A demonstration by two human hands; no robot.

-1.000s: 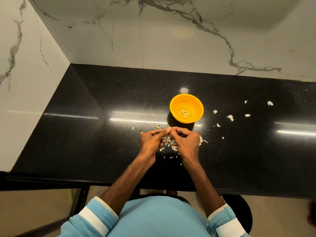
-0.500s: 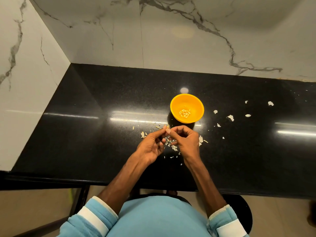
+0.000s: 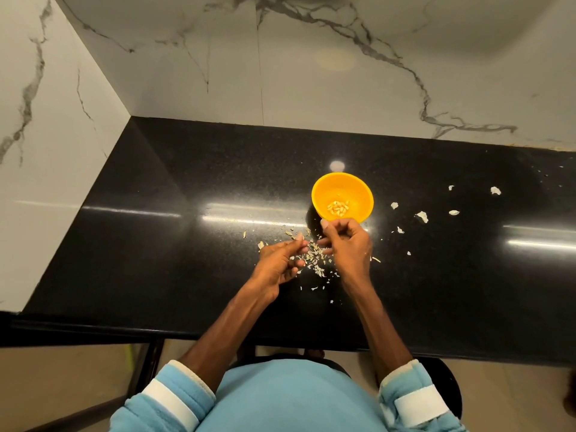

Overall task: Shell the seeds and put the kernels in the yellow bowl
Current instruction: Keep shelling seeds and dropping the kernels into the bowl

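The yellow bowl (image 3: 358,190) stands on the black counter (image 3: 187,251) with several pale kernels (image 3: 338,207) in its bottom. My right hand (image 3: 350,247) is just in front of the bowl's near rim, its fingers curled and its fingertips pinched on something too small to make out, likely a kernel. My left hand (image 3: 279,265) is a little lower and to the left, thumb and fingertips pinched together as if on a bit of shell. Between and under the hands lies a scatter of seed shells (image 3: 314,261).
White scraps (image 3: 422,216) lie on the counter right of the bowl. Marble walls close the counter at the back (image 3: 311,88) and on the left (image 3: 46,151). The counter's front edge runs below my forearms, with a dark stool (image 3: 448,385) under it.
The hands were pinched together over the shells; now they have come apart. The right hand has risen toward the bowl's near rim, and the left has dropped back to the left.
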